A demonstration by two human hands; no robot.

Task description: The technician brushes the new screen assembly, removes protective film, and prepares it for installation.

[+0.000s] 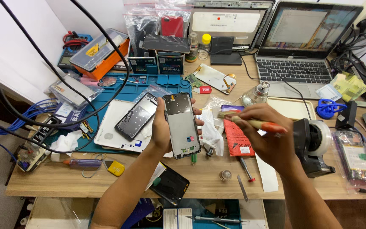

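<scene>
Grey phone frame [182, 125], stripped of its screen, held upright above the middle of the wooden table [208, 180] in the closed fingers of the left hand [162, 129], while the right hand [267, 142] pinches an orange-handled brush [250, 123], bristles just beside the frame's upper edge.
</scene>
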